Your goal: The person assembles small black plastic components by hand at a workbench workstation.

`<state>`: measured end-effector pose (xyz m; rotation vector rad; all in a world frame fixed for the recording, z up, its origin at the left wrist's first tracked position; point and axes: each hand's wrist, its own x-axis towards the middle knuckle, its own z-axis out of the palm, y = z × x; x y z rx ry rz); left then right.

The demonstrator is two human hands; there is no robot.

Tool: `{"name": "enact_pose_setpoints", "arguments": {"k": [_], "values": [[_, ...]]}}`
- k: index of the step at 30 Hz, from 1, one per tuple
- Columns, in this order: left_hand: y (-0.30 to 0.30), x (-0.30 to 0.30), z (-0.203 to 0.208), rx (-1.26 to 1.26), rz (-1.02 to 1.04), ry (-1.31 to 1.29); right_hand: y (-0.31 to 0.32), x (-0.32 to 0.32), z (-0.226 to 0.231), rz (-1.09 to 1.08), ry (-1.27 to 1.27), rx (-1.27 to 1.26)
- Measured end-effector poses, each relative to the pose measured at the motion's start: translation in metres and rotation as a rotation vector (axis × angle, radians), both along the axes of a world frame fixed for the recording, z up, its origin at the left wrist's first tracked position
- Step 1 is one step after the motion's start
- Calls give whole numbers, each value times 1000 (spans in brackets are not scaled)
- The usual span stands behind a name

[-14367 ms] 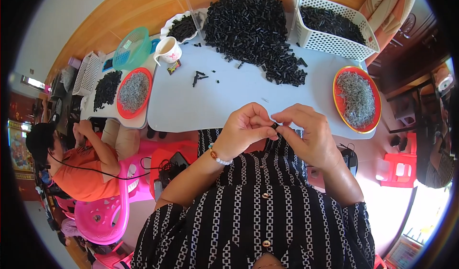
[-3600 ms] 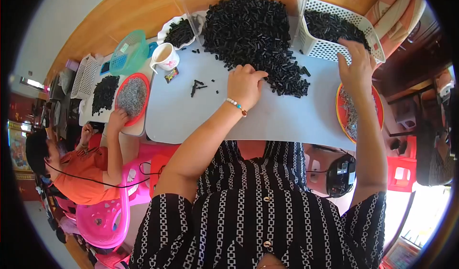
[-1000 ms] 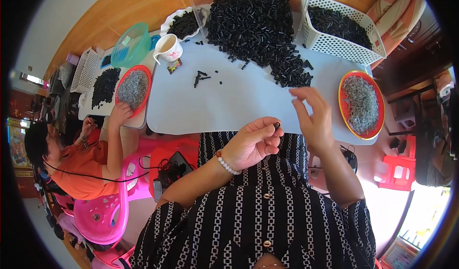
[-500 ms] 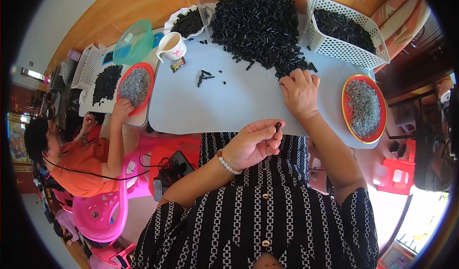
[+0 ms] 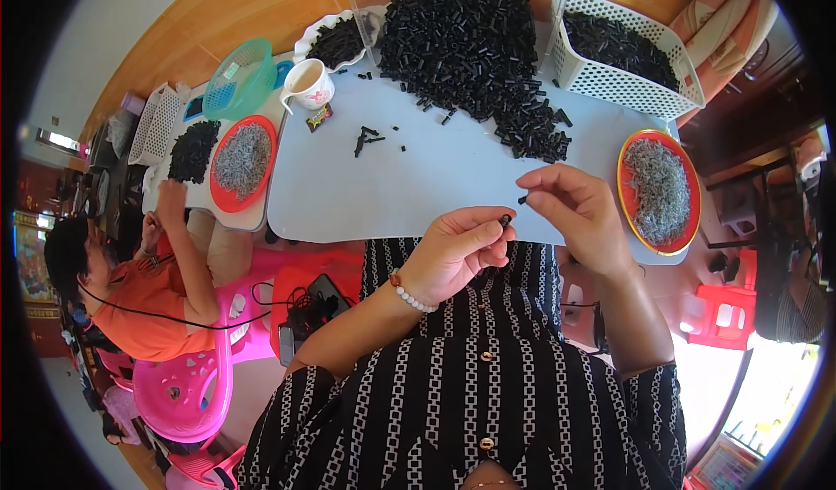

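Between thumb and fingers my left hand [image 5: 461, 250] pinches a small black cylindrical piece [image 5: 505, 221], close to the table's near edge. My right hand [image 5: 579, 216] is a little to its right, closed on another small black piece [image 5: 522, 200] at its fingertips. The two pieces are close together but apart. Beyond them, a large heap of short black tubes [image 5: 461, 46] covers the far middle of the table. A red plate [image 5: 691, 187] of small silvery metal parts lies beside my right hand.
A white perforated basket [image 5: 627, 95] of black pieces stands far right. A mug [image 5: 309, 87], a small packet [image 5: 319, 118] and a few loose black pieces [image 5: 361, 141] lie to the left. At left a person in orange [image 5: 165, 303] works beside another red plate [image 5: 273, 155].
My right hand has come back from the edge of the heap toward my left hand, bringing a small black piece. The other person's hand has left their red plate.
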<state>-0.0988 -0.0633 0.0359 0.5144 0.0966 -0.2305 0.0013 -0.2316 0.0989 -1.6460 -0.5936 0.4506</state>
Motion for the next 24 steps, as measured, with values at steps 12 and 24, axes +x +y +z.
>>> {"name": "enact_pose_setpoints", "arguments": {"k": [12, 24], "values": [[-9, -5, 8, 89, 43, 46, -8, -15, 16, 10, 56, -18], [-12, -10, 12, 160, 60, 30, -3, -23, 28, -21, -260, -168]]}}
